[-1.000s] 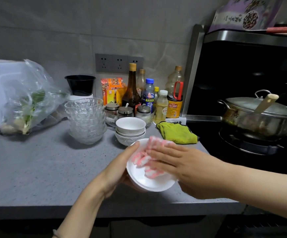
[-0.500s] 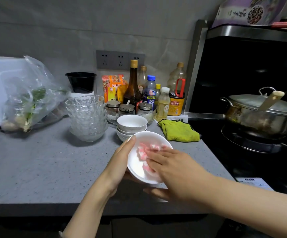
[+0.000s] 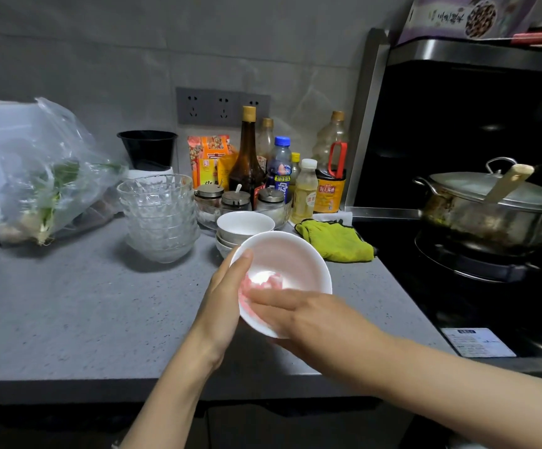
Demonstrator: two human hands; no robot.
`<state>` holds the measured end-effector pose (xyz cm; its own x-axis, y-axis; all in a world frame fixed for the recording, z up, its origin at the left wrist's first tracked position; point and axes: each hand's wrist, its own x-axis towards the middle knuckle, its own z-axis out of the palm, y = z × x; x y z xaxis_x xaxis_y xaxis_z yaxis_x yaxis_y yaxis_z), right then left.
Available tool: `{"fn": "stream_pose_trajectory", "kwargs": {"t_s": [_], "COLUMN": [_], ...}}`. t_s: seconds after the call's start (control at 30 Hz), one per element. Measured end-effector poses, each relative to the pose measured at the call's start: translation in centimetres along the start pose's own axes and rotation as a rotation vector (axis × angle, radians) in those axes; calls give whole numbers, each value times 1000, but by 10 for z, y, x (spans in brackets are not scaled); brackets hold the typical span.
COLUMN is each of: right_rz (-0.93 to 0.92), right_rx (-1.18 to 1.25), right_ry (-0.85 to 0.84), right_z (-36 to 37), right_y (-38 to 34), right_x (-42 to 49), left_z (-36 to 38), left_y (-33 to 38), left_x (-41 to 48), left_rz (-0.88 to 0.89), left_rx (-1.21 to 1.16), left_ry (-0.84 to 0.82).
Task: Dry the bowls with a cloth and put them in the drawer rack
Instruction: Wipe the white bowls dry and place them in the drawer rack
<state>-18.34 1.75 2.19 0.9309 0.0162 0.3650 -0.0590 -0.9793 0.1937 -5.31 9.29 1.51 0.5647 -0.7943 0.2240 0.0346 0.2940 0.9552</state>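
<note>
A: What has been changed in the last second?

B: The bowl (image 3: 290, 254) has been tipped further towards the camera, so more of its inside is shown. The cloth (image 3: 263, 281), which was spread over the upper wall, has been drawn down to the bottom and bunched small under the fingers.

A: How is it held?

B: It is gripped by the left hand (image 3: 224, 303), with the thumb laid over the left rim and the other fingers hidden beneath. The cloth is pressed into the bowl by the flat, nearly straight fingers of the right hand (image 3: 311, 315); no pinch can be seen. The bowl is held in the air above the front part of the counter (image 3: 85, 303).

A: What is meant for the task?

B: The inside is judged nearly wiped. The outside is probably still to be done, and no drawer rack is in view.

A: And the materials?

B: The bowl is round, white and glossy, and glare is thrown from its bottom. The cloth is pink, soft and crumpled. Just behind, a white stack (image 3: 243, 223) of similar bowls is seen, and left of it nested glass bowls (image 3: 159, 218), clear and faceted. A green rag (image 3: 334, 241) lies limp to the right, near the steel pot (image 3: 489, 215). The counter is matt, grey and speckled.
</note>
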Motion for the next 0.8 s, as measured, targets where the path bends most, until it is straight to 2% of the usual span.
{"fn": "stream_pose_trajectory", "kwargs": {"t_s": [0.17, 0.23, 0.33, 0.4, 0.43, 0.57, 0.63, 0.73, 0.8], "right_rz": [59, 28, 85, 152, 183, 364, 406, 447, 460], "right_rx": [-318, -280, -174, -6, 154, 973, 1128, 1324, 1449], "right_ry": [9, -11, -101, -149, -162, -225, -230, -196, -157], "right_z": [5, 6, -8, -18, -23, -51, -61, -68, -68], "right_y": [6, 2, -3, 1, 4, 13, 16, 20, 20], "right_x": [6, 2, 3, 3, 2, 5, 7, 10, 13], "left_z": [-4, -5, -6, -9, -10, -21, -23, -31, -29], "left_y": [1, -1, -2, -3, 1, 8, 14, 19, 24], "left_x": [1, 0, -4, 2, 4, 10, 6, 9, 9], "left_rz": [30, 36, -12, -95, -118, -57, 41, 36, 19], "left_rx": [-9, -23, -21, 48, 98, 208, 181, 35, 19], "left_ry": [-7, 3, -29, -92, -133, -234, -303, -341, -363]}}
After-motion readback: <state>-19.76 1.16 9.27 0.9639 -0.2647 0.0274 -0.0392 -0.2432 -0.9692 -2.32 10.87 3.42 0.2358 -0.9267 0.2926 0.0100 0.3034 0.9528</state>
